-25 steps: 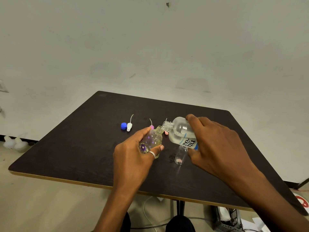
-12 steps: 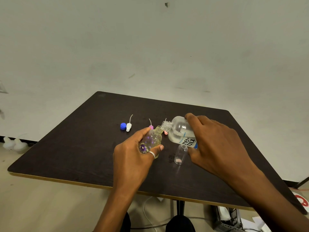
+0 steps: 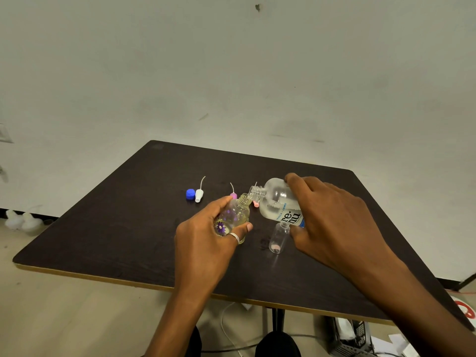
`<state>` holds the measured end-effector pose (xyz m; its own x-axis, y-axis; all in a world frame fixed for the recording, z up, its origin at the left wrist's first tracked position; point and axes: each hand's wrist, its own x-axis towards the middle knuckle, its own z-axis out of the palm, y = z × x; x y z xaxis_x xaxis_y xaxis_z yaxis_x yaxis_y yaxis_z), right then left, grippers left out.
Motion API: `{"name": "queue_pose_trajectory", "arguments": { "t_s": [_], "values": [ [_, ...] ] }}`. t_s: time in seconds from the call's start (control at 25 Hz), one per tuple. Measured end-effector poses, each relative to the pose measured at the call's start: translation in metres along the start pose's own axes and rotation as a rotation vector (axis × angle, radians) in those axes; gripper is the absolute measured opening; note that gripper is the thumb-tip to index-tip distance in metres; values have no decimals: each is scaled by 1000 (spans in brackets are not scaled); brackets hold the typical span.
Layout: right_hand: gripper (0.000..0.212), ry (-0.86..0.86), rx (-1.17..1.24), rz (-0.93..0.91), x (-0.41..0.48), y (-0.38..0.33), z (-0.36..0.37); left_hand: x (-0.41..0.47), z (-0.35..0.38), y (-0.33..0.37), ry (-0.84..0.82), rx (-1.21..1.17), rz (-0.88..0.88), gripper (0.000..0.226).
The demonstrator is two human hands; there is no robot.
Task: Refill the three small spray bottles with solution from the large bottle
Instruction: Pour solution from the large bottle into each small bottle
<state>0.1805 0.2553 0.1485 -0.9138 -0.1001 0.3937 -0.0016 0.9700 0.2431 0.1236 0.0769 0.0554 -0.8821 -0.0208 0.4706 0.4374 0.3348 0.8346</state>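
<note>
Nothing much has moved since a moment ago. Both hands and both bottles sit in nearly the same spots, and the big one is tipped the same way.

The left hand holds a small spray bottle just above the desk. Its fingers are wrapped tight around the round glass, with the thumb on the far side. One finger has a silver ring. This small bottle leans a little to the right. Its top is off, it has pale yellow liquid inside, and there is a purple flower on its side.

The right hand holds the large bottle. Its fingers are curled around the fat end. The large bottle is tipped over to the left, with clear liquid lying low inside it. Its open mouth is right at the mouth of the small spray bottle. I cannot tell if liquid is running out.

A second small bottle stands on the desk, just under the large bottle and near the right hand. It is open, and it has a bit of pink at the bottom.

Farther back on the desk lie the tops. A blue cap sits next to a white spray top with a thin tube. A pink spray top peeks out behind the small spray bottle. A red-pink one shows under the large bottle's neck.

Two white bottles stand on the floor to the far left, by the wall.
</note>
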Motion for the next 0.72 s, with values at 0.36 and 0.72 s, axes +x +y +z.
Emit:
{"name": "queue_pose_trajectory", "arguments": {
  "t_s": [0.36,0.72],
  "values": [
    [80,3,-2,-4,0,0,0,0,1,0,-2,-4,1,64],
    [81,9,-18,-2,1,2,1,-1,1,2,7,-29,-8,64]
  ]
}}
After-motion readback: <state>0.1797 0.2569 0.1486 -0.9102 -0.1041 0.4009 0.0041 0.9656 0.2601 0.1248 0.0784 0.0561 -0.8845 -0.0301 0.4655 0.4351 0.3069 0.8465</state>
